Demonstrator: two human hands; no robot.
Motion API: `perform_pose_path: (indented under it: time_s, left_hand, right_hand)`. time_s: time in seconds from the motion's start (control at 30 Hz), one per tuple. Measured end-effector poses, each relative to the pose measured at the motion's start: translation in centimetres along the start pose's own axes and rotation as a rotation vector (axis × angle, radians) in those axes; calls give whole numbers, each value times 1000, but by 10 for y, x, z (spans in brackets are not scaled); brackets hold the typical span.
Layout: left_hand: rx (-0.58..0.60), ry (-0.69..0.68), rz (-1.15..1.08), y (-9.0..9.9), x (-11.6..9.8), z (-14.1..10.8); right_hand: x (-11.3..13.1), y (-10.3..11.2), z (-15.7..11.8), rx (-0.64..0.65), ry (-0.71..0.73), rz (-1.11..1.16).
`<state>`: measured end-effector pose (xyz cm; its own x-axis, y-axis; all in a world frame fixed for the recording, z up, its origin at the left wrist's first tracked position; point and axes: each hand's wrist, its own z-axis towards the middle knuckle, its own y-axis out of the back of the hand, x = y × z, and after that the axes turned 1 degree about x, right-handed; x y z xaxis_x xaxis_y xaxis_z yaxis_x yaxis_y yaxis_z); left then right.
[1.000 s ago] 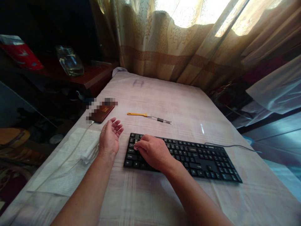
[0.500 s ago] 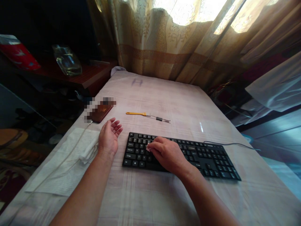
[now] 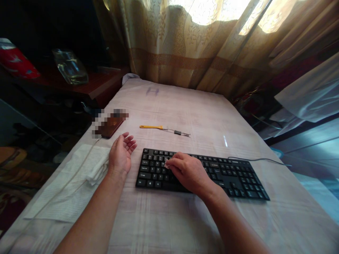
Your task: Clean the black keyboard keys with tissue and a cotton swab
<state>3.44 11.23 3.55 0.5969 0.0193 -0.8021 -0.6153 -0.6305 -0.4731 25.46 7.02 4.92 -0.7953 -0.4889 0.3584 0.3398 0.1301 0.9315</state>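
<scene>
A black keyboard (image 3: 233,182) lies flat, its cable leading off to the right. My right hand (image 3: 186,173) rests over its left-middle keys, fingers pinched on a small white wipe (image 3: 166,164) pressed against the keys. Most of the wipe is hidden by the fingers. To the left of the keyboard, my left hand (image 3: 122,153) is open and holds nothing, its fingers slightly curled. Beyond the keyboard lie a small yellow-handled brush (image 3: 150,127) and a wire tool with a dark grip (image 3: 178,132), which looks like a keycap puller.
A white textured towel (image 3: 60,197) is spread at the left, with a folded white cloth (image 3: 97,173) on it and a cable across it. A brown phone (image 3: 112,127) lies behind. On the side cabinet stand a glass jar (image 3: 71,68) and a red container (image 3: 19,61).
The view has shifted slightly, so everything sits a little further left. My right hand keeps its pinch on the wipe at nearly the same keys; my left hand stays open.
</scene>
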Motion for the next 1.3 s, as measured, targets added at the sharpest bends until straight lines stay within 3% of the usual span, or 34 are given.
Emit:
perform_pose_path:
  time_s: [0.7,0.9,1.07,1.3]
  left_hand:
    - [13,-22,38,0,1,1]
    - [10,-25,57,-2,0,-1]
    - [10,-33,80,-2,0,-1]
    - [20,-45,100,-1,2,0]
  right_hand:
    - [-35,17,-29,-40,1,-54]
    - [-39,14,-29,-115,6,-37]
    - [-37,9,-30,-110,39,-17]
    - [-55,22,-44,-72,4,-28]
